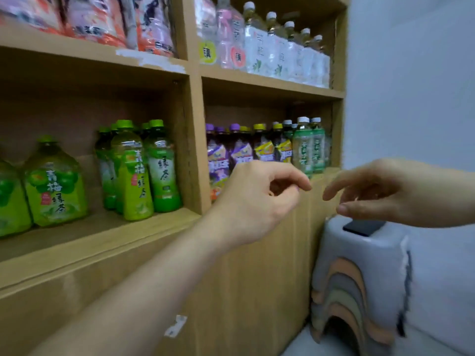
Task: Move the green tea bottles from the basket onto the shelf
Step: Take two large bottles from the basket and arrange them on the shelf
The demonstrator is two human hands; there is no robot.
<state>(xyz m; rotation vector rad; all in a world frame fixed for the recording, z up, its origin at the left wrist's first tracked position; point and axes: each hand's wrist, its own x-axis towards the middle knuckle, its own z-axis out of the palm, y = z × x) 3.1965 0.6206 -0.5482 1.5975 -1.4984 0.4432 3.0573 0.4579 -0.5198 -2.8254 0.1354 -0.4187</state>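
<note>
1. Hovering in front of the shelf [195, 140], the left hand [257, 199] sits level with the front edge of the lower right compartment. Its fingers are loosely curled and grip nothing.
2. The right hand [380, 194] is just beside it, off the shelf's right end. Its fingers are stretched, relaxed and pointing left, gripping nothing. The two hands are near each other but apart.
3. The green tea bottles [138, 170] stand upright in the lower left compartment, clustered at the right side by the divider. The front ones are near the board's front edge.
4. The larger green jugs [55, 183] stand toward the left edge of the same board, apart from that cluster.
5. The lower right compartment holds purple-cap bottles [218, 160] at the left, yellow-cap bottles [264, 147] in the middle and white-cap green-label bottles [305, 147] in the right corner. The left hand partly covers the purple ones.
6. The upper right board holds clear bottles [277, 47] with white caps. The upper left board holds snack bags [102, 21].
7. A stack of stools [359, 283] stands on the floor beside the shelf's right end. A dark flat object [362, 227] lies on top of it, below the right hand; too blurred to identify.
</note>
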